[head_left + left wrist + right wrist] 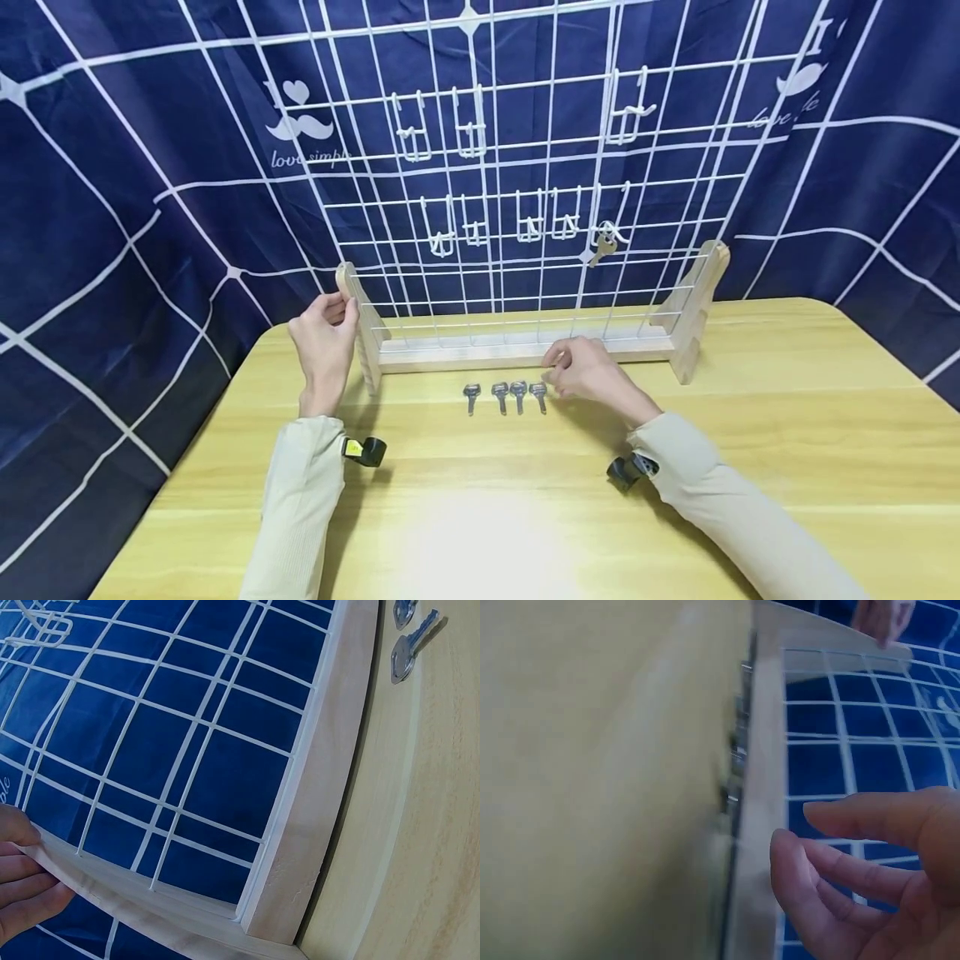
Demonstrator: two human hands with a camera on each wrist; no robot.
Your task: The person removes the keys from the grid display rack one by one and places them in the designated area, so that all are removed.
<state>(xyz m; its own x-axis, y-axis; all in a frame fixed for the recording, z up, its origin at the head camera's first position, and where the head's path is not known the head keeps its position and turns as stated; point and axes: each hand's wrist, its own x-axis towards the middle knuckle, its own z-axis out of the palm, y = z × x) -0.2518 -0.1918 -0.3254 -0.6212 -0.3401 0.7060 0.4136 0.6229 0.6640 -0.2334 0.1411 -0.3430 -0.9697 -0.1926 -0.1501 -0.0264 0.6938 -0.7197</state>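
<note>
My left hand (pixel 326 343) pinches the upper edge of the wooden side post (pixel 367 346) of a white wire grid rack. In the left wrist view the thumb lies on one face of the post and the fingers on the other. Several silver keys (pixel 518 398) lie in a row on the table before the rack's wooden base bar (pixel 465 360). My right hand (pixel 588 372) hovers beside the rightmost key. In the right wrist view its thumb and fingertips are apart, with nothing between them. One key (pixel 604 246) hangs from a lower right hook.
White wire hooks (pixel 471 140) hang on the grid in two rows. The light wooden table (pixel 787 467) extends in front of the rack. A dark blue patterned cloth (pixel 135 275) stands behind and at both sides.
</note>
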